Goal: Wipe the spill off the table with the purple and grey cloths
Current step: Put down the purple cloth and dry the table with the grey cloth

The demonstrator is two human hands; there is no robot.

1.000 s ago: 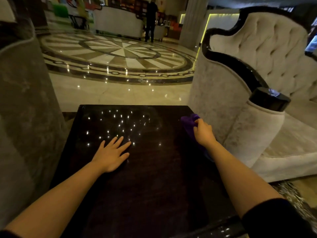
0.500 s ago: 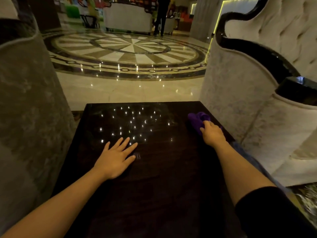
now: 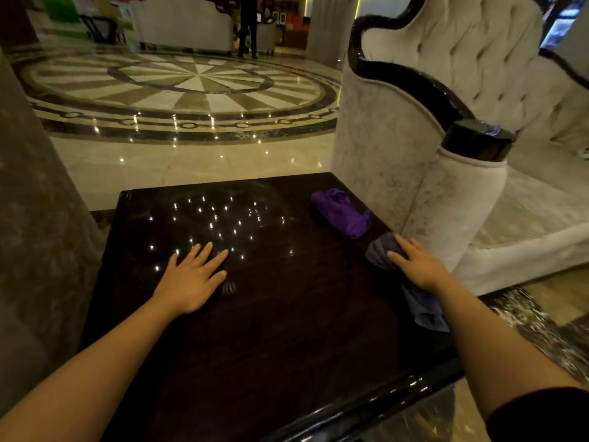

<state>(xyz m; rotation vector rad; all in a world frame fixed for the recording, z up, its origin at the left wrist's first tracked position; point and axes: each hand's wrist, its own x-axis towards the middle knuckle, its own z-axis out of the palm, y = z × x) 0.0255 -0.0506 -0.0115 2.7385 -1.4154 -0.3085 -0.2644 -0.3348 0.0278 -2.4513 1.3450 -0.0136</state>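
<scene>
Grey cloth [image 3: 387,255] sits under the flat, spread right hand [image 3: 420,266]; grab it tight, then rub the table [image 3: 287,330]. Left hand [image 3: 191,279] lies spread flat.

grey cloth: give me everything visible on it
The grey cloth is a soft, blue-grey fabric, crumpled rather than folded. It lies along the right edge of the dark table, its near end drooping over that edge. The right hand rests on its far end, fingers spread flat; whether it grips is unclear. The purple cloth lies just beyond it, apparently apart. Whether it is wet cannot be told.
</scene>
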